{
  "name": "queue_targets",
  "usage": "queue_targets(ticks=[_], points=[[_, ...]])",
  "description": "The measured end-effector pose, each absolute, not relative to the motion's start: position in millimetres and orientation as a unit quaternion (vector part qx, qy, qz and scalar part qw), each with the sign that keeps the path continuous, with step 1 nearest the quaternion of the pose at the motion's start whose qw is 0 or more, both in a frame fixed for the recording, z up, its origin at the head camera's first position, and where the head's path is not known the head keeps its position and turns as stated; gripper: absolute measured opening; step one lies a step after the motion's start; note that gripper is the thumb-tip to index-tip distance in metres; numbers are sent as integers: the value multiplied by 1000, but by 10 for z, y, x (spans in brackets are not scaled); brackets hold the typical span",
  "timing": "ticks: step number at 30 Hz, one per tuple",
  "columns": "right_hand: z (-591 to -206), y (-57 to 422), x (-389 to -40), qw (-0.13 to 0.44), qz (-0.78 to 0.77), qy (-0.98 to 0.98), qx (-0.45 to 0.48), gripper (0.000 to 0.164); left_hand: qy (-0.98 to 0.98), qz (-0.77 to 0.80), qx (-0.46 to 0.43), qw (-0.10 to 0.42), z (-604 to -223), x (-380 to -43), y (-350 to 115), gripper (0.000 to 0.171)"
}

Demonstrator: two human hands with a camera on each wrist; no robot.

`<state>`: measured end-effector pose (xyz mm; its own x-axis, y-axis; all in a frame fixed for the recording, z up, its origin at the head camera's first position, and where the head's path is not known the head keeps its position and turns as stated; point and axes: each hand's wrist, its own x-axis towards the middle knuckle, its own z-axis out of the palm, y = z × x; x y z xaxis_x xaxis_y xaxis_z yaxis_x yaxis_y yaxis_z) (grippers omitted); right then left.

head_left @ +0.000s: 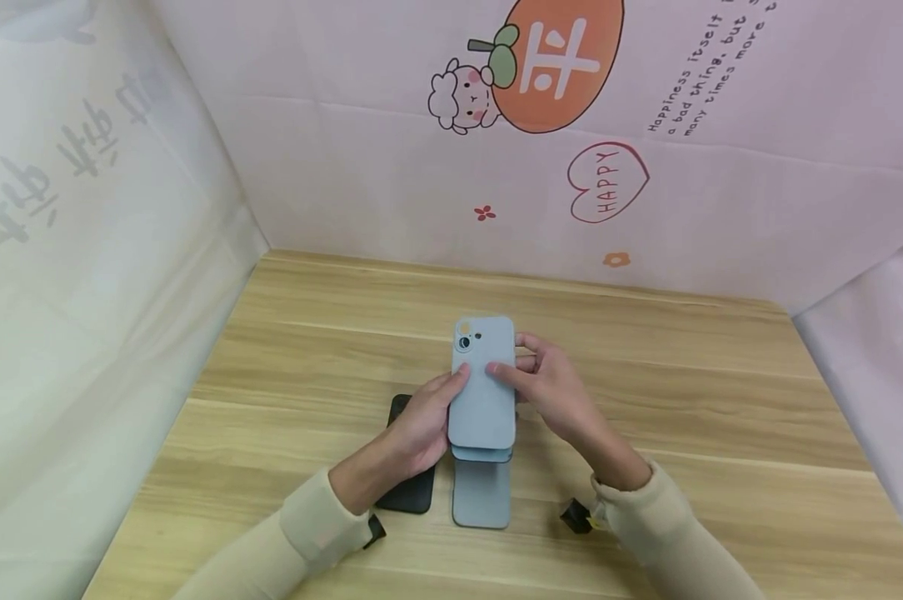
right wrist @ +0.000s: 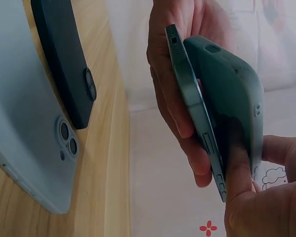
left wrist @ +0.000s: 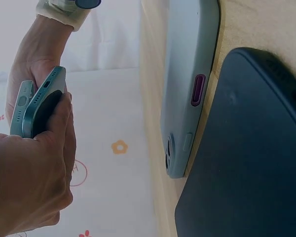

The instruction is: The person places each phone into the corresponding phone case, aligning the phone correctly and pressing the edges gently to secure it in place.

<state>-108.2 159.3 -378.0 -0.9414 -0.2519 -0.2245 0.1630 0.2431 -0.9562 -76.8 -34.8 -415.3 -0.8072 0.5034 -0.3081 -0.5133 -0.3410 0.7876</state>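
Note:
A light blue phone case [head_left: 483, 408] is held up over the table by both hands, a phone [right wrist: 197, 106] tilted partly apart beneath it. My left hand [head_left: 426, 421] grips the phone from the left, its thumb on the case's back. With the thumb outside and a finger in the gap between case and phone, my right hand [head_left: 560, 387] pinches the case. Directly below lies a second phone in a pale blue-grey case [head_left: 481, 496], camera side up. Left of it, partly hidden by my left arm, lies a black phone or phone case [head_left: 408, 493].
The wood-grain table [head_left: 309, 333] carries these things. A white printed cloth [head_left: 361, 167] hangs behind it and along both sides. Small black devices [head_left: 576, 516] sit at the wrists, by the beige sleeves.

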Motion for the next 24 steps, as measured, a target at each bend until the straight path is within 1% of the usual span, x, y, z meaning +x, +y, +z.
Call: queue_targets(ticks=[6, 13, 16, 19, 24], points=[[-3737, 1643, -1089, 116, -587, 800, -36, 46, 485, 819, -7, 306, -4159, -763, -361, 56], [-3732, 1675, -1091, 10, -517, 852, -84, 30, 489, 817, 0, 306, -4162, -739, -370, 56], [-3726, 1698, -1111, -19, -492, 865, -93, 28, 491, 815, 1, 307, -4152, -727, -373, 55], [-3708, 1729, -1146, -14, -494, 864, -97, 28, 497, 809, 0, 313, -4142, -707, -374, 56], [-3649, 1758, -1209, 35, -481, 870, -105, 36, 524, 785, 14, 330, -4124, -656, -369, 55]])
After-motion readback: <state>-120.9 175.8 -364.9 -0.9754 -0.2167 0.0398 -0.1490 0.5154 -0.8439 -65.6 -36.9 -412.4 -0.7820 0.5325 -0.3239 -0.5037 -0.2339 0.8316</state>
